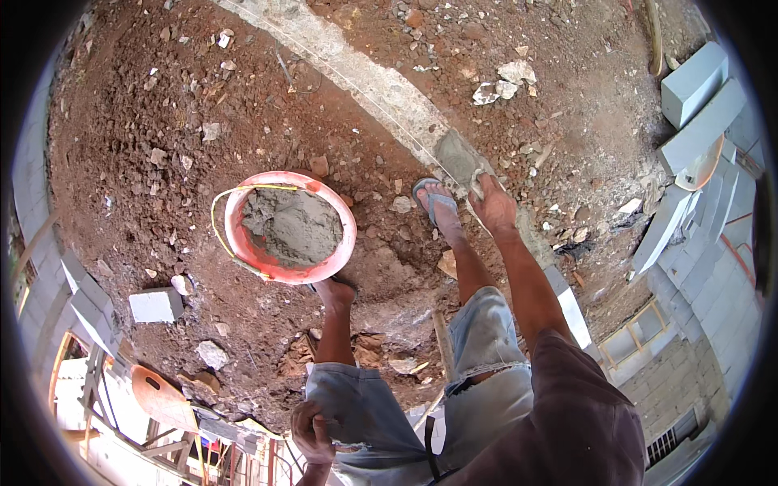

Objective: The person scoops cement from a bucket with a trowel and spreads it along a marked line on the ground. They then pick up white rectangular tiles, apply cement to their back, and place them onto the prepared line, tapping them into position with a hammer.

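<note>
My right hand (493, 206) reaches down beside my right foot, its fingers closed and smeared with pale mortar. What they hold, if anything, I cannot make out. Just beyond the fingertips, a smooth patch of wet grey mortar (456, 158) lies on the pale concrete strip (356, 73). A thin string (312, 49) runs along that strip. By my left thigh is my left hand (312, 433), with its fingers curled in and nothing visible in them. An orange-red bucket (348, 235) with a yellow handle stands ahead of my left foot. Grey mortar (292, 227) fills much of it.
Rough brown soil with scattered stones surrounds my sandalled feet. A light block (156, 306) lies left of the bucket. Pale stones (515, 73) sit beyond the strip. Grey blocks (694, 83) are stacked at the right. An orange-brown curved board (162, 395) lies at lower left.
</note>
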Demonstrator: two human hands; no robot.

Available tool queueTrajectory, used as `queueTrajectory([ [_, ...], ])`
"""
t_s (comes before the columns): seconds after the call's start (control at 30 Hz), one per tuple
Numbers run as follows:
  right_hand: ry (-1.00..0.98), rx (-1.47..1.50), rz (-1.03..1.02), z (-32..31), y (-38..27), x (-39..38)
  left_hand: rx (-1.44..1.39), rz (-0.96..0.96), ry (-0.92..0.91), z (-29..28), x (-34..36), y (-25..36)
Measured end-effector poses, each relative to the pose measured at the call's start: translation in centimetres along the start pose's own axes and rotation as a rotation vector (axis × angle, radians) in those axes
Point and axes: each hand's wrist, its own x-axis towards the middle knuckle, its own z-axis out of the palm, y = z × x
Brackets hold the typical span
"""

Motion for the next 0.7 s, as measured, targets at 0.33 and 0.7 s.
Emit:
queueTrajectory([
  [0.33, -0.517, -0.117, -0.672, -12.3, -22.3, -7.4, -0.072, -0.116, 0.073, 2.0, -0.8, -0.3],
  [0.7, -0.193, -0.636, -0.8, 12.2, -37.5, -7.6, -0.303, -0.19, 0.105, 3.0, -1.8, -2.0],
])
